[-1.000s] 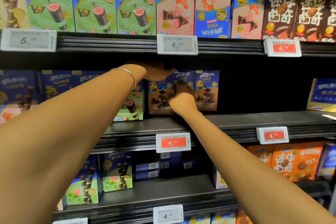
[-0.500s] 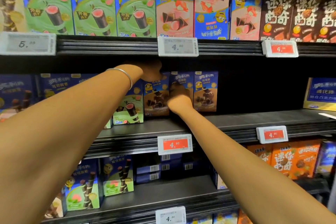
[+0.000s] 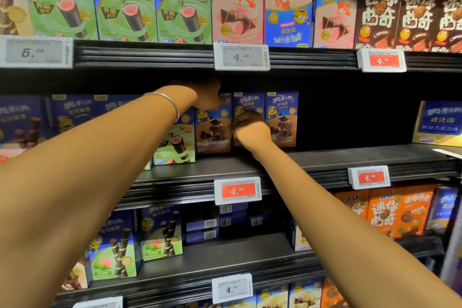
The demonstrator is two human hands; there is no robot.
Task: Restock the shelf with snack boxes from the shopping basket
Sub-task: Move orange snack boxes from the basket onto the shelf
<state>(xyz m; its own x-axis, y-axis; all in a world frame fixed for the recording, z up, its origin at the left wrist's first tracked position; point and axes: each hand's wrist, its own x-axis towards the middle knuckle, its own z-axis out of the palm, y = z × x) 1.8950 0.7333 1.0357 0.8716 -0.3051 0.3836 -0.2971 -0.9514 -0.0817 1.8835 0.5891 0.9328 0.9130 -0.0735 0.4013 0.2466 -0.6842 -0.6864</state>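
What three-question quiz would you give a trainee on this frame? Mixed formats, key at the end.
1. True or false: the right hand hangs well away from the shelving.
2. Multiple choice: how many brown boxes stand side by side on the middle shelf? A) one B) three C) six
3. Fill in: the orange price tag directly below the hands reads 4.__

Key: 1 false; 2 B; 3 60
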